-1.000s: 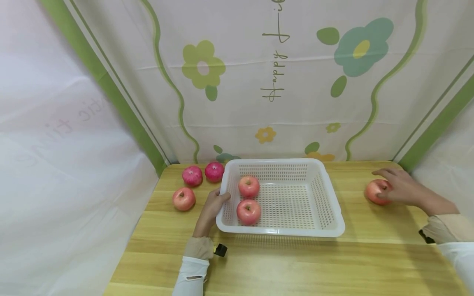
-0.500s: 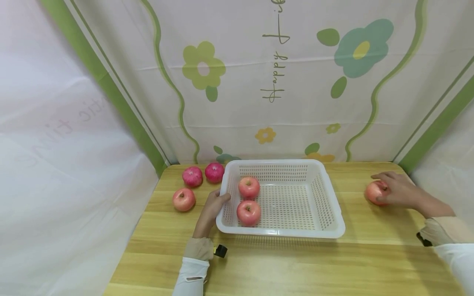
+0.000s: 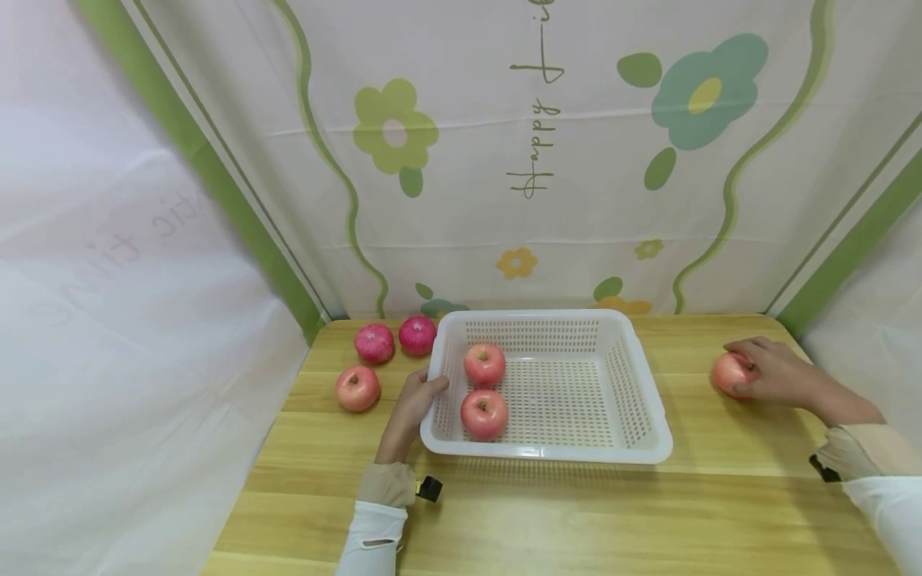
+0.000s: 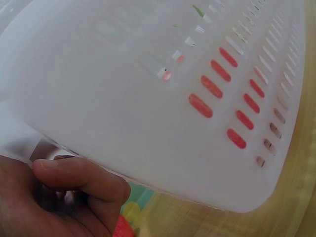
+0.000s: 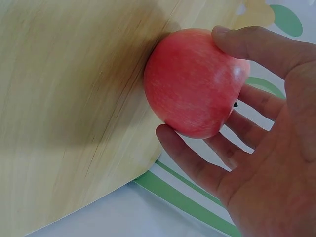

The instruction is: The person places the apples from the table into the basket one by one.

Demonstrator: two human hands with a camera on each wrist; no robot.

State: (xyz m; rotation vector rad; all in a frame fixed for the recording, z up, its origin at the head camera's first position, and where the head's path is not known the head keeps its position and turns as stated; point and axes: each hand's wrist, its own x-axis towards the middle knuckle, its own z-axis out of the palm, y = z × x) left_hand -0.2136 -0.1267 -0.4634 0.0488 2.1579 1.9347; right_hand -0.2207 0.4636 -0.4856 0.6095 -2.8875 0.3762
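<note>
My left hand grips the left rim of a white perforated plastic basket, its fingers curled under the edge in the left wrist view. Inside the basket, along its left side, sit two apples: one toward the back and another apple in front of it. Far to the right, my right hand holds a pinkish-red apple on the wooden table. Its thumb lies on one side of the fruit and the fingers curl round the other, as the right wrist view shows.
Left of the basket, two magenta round fruits lie near the table's back edge, with a paler apple-like fruit in front of them. A flower-printed curtain hangs close behind the wooden table, and white cloth flanks both sides.
My right hand's fingers have closed in round the apple, and the hand has lowered slightly over it. The left hand and the basket stay where they were.
</note>
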